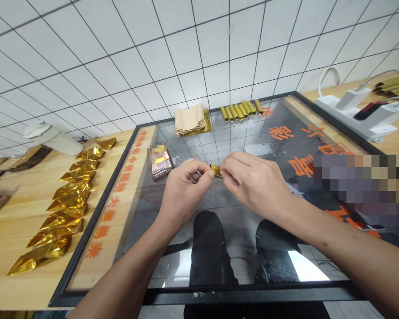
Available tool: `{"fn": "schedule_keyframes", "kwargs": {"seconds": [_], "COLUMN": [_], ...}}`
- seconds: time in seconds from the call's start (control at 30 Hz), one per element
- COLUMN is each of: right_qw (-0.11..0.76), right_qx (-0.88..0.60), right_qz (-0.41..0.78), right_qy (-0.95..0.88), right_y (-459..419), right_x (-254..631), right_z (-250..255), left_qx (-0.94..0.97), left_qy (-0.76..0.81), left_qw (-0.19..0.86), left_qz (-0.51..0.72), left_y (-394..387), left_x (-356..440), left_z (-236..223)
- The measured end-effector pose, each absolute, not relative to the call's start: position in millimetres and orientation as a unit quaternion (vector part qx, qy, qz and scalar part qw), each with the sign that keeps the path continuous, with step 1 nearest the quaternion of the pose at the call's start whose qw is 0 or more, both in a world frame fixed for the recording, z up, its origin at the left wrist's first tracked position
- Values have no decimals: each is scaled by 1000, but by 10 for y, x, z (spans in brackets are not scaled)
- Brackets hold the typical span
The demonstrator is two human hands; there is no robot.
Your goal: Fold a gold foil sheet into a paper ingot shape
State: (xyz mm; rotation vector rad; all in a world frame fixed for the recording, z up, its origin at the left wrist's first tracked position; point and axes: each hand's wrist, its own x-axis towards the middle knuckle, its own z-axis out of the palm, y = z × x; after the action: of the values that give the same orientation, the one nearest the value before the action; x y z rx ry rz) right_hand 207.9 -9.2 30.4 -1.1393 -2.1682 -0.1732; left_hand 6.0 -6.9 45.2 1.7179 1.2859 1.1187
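Between my two hands, above the glass tabletop [226, 204], is a small rolled piece of gold foil paper [215, 170]. My left hand [188, 186] is closed in a pinch at its left end, thumb against the forefinger. From the other side, my right hand [254, 179] pinches its right end, with the fingers bent together. The fingertips hide both ends of the roll. A small stack of printed cards [160, 163] lies left of my left hand, its top partly blurred out.
Beyond my hands stand a stack of brown paper sheets [189, 118] and a row of gold tubes [241, 110]. Folded gold foil cones [68, 199] line the wooden surface at left, near a white bottle [55, 138]. A white power strip [346, 117] with plugs sits at right.
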Motion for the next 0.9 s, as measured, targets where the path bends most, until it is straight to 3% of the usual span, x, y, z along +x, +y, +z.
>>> {"fn": "schedule_keyframes", "kwargs": {"seconds": [0.9], "right_qw": [315], "right_qx": [-425], "right_qz": [-62], "right_qy": [-846], "right_y": [-101], "right_x": [2048], "right_z": [305], "left_qx": [621], "left_qy": [559], "left_qw": [359], "left_qz": [416], "left_y": [-104], "left_x": [145], "left_z": [464]}}
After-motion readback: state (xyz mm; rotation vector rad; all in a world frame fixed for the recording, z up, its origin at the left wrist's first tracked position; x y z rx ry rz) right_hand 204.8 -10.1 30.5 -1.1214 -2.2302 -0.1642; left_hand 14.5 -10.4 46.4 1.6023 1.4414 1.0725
